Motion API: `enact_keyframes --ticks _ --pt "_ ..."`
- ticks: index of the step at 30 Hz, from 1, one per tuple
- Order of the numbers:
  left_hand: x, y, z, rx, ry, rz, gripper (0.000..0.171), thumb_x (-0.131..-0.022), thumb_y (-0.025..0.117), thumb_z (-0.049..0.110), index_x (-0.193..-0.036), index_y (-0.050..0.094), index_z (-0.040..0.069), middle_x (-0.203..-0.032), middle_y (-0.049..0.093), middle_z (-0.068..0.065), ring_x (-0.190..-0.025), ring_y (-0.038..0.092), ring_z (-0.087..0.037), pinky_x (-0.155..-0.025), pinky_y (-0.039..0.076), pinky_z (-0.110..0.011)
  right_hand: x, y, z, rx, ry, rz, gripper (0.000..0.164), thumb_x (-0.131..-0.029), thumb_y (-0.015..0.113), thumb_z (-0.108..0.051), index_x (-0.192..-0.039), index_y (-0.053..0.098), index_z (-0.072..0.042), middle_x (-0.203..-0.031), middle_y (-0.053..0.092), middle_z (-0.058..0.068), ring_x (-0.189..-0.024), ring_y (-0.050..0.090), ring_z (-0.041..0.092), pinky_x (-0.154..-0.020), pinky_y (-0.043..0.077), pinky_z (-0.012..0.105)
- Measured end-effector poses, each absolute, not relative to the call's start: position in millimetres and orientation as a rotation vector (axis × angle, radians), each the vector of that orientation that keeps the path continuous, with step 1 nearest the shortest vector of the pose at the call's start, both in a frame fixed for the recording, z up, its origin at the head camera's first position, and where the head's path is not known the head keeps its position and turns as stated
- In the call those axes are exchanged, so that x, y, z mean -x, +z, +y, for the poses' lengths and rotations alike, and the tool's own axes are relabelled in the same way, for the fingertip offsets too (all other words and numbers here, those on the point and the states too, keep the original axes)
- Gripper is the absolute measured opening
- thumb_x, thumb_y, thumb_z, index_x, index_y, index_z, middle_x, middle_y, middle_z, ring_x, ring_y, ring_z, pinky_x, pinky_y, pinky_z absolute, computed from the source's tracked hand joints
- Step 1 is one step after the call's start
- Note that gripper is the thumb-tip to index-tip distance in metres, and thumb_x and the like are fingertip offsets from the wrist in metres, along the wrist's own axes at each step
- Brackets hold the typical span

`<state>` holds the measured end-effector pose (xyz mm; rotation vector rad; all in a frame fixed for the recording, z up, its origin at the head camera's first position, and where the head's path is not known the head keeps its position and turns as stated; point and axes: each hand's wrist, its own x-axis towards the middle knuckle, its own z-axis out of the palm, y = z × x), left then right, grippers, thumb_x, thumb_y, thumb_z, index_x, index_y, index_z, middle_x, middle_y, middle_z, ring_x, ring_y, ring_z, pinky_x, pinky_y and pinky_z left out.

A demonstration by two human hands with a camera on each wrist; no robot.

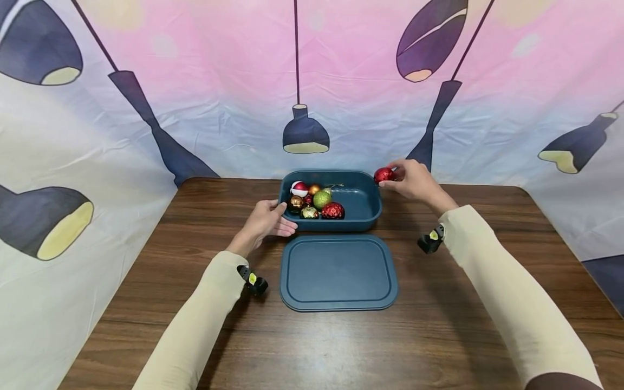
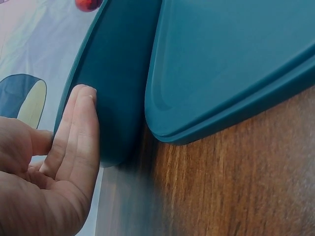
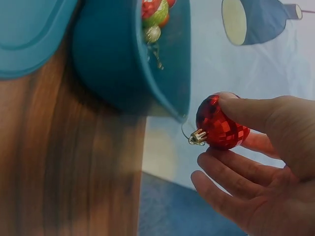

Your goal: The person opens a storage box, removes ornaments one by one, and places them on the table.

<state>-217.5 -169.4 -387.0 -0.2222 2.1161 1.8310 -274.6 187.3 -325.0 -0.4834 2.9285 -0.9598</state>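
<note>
A dark teal box (image 1: 358,225) stands near the table's back edge. Its left half holds shiny Christmas ornaments, among them a green glitter ball (image 1: 322,199), a red patterned ball (image 1: 333,210) and a red-and-white ball (image 1: 299,188). At the box's left front corner is my left hand (image 1: 263,221), its straight fingers (image 2: 81,132) along the outer wall and its thumb at the rim. My right hand (image 1: 413,179) pinches a red faceted Christmas ball (image 3: 224,123) between thumb and fingers, just off the box's right back corner. The ball's gold cap and wire loop point toward the box.
The matching teal lid (image 1: 338,273) lies flat on the wooden table (image 1: 439,336), right in front of the box. A printed cloth (image 1: 234,97) with lamp drawings hangs behind the table.
</note>
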Motion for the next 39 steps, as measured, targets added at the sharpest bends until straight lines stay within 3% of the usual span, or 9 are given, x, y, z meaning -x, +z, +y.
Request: enact_keyframes --ticks 5,14,39 --pt "216 -388 -171 0.22 1.838 2.116 0.059 -0.112 0.04 0.024 -0.161 0.017 -0.001 -0.086 0.075 -0.018 -0.076 0.076 -0.028 -0.071 0.064 -0.036 270 -334 199 0.44 -0.976 2.901 0.054 -0.097 0.072 -0.022 -0.138 0.054 0.008 -0.126 0.062 0.032 -0.114 0.06 0.043 -0.094 0.052 0.057" --pt "215 -389 -174 0.216 1.866 2.092 0.059 -0.112 0.04 0.024 -0.161 0.017 0.0 -0.086 0.075 -0.018 -0.075 0.076 -0.027 -0.071 0.064 -0.035 264 -352 209 0.412 -0.947 2.881 0.054 -0.097 0.071 -0.022 -0.138 0.054 0.009 -0.123 0.062 0.031 -0.108 0.061 0.041 -0.086 0.054 0.052" --pt "217 -388 -170 0.196 1.879 2.079 0.059 -0.112 0.04 0.024 -0.16 0.017 -0.001 -0.086 0.075 -0.019 -0.079 0.076 -0.031 -0.072 0.064 -0.036 261 -389 222 0.294 -0.908 2.848 0.056 -0.094 0.074 -0.023 -0.138 0.054 0.005 -0.127 0.061 0.029 -0.117 0.056 0.044 -0.098 0.047 0.059"
